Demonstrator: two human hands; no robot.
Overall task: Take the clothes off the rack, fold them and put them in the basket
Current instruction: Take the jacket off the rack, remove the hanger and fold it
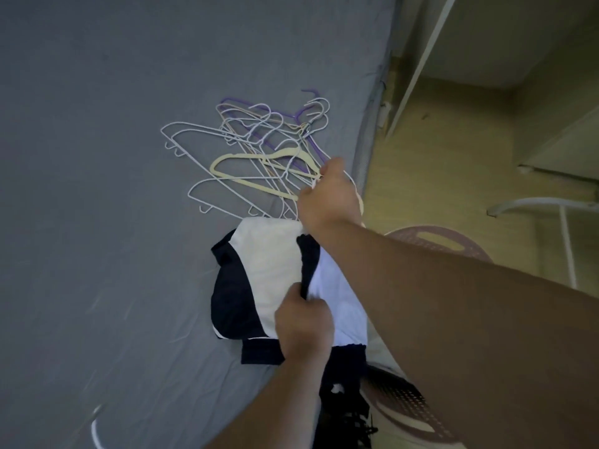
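Note:
A folded stack of clothes [275, 270], cream, white and dark navy, lies at the right edge of the grey bed [97, 189]. My left hand [304, 325] grips its near edge. At the stack's far edge my right hand [327, 196] is closed, right where the pile of empty hangers [252, 157] ends; whether it holds cloth or a hanger I cannot tell. Beside the bed, the pinkish perforated basket [431, 244] stands on the floor, mostly hidden under my right arm.
The hangers, white wire, cream and purple, are heaped on the bed beyond the stack. A white rack leg [564, 234] and white furniture stand on the yellowish floor at right. Dark items show inside the basket's near end [353, 416].

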